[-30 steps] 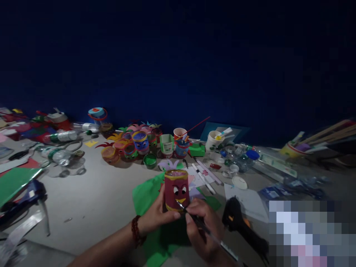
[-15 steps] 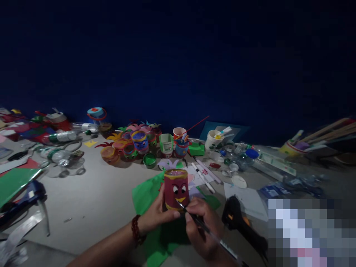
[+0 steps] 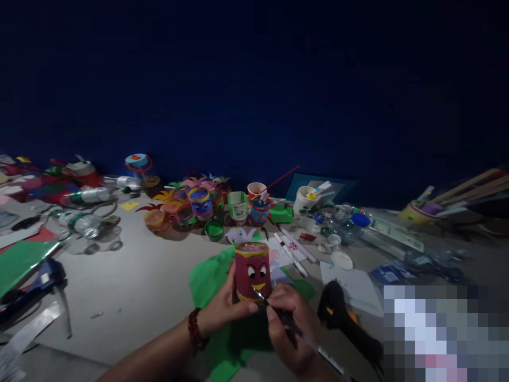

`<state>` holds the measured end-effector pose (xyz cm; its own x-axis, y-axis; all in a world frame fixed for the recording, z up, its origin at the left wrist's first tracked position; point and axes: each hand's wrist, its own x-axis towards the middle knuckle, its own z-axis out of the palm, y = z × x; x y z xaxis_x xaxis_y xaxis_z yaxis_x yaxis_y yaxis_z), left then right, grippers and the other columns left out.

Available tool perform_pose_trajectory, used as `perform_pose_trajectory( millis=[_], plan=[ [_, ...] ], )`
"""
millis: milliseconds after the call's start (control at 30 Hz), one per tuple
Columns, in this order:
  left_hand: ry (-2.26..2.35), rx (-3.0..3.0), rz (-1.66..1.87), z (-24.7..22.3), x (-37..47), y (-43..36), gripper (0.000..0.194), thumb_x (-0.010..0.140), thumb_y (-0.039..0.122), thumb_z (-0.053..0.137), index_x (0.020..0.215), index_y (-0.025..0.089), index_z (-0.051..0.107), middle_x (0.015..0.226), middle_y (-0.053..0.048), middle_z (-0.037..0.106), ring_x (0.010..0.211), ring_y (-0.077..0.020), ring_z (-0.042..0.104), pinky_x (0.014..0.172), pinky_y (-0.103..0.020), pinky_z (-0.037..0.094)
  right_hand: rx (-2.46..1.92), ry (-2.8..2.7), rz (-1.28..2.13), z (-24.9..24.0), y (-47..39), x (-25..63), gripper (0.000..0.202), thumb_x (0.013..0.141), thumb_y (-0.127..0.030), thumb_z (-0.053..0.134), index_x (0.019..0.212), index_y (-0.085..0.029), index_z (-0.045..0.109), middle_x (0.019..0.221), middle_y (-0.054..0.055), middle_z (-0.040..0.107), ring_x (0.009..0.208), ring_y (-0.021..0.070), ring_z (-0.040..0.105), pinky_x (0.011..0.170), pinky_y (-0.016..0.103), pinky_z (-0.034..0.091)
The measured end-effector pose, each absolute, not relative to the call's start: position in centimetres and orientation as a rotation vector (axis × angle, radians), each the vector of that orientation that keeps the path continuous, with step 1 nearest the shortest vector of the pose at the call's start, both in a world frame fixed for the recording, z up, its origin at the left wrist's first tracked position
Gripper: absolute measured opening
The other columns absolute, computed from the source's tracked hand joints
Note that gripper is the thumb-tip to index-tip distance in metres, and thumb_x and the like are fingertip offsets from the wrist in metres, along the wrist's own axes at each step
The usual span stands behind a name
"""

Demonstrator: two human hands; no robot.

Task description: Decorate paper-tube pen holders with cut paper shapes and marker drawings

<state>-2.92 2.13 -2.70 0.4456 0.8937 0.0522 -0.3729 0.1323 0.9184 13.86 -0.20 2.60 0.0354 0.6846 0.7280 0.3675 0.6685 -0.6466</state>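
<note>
My left hand (image 3: 226, 305) holds a dark red cup (image 3: 253, 260) upright, thumb across its lower front and fingers behind its left side. Yellow bands run round the cup's rim and base, and its front bears two white eyes and a yellow beak-like mouth. In my right hand (image 3: 294, 323) is a thin dark paintbrush (image 3: 286, 318), gripped like a pen. Its tip meets the cup at the yellow mouth. Beneath both hands lies green paper or cloth (image 3: 210, 281). A jar of green paint (image 3: 214, 229) stands beyond the cup.
Several decorated cups (image 3: 200, 204) crowd the back of the table. A black glue gun (image 3: 336, 310) lies right of my right hand, near white paper (image 3: 350, 286). Markers (image 3: 289, 253) lie behind the cup. Plastic bottles (image 3: 81, 222) are at left; a blue tool (image 3: 47, 278) is nearer.
My right hand and the paintbrush have shifted very slightly to the right and down. The cup and my left hand look almost unmoved.
</note>
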Motion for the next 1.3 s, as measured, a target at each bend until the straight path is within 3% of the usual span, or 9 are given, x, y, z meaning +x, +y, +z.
perform_pose_trajectory(
  millis=[1300],
  plan=[
    [0.625, 1.055, 1.006, -2.9, -2.89, 2.03, 0.103, 0.07, 0.043, 0.083, 0.152, 0.024, 0.022, 0.144, -0.018, 0.049, 0.13, -0.0385, 0.049, 0.109, -0.054, 0.037, -0.879, -1.601, 0.223, 3.09, -0.12, 13.79, 0.016, 0.074, -0.009, 0.055, 0.085, -0.021, 0.058, 0.068, 0.0, 0.063, 0.064, 0.0175, 0.067, 0.059, 0.028, 0.058]
  ],
)
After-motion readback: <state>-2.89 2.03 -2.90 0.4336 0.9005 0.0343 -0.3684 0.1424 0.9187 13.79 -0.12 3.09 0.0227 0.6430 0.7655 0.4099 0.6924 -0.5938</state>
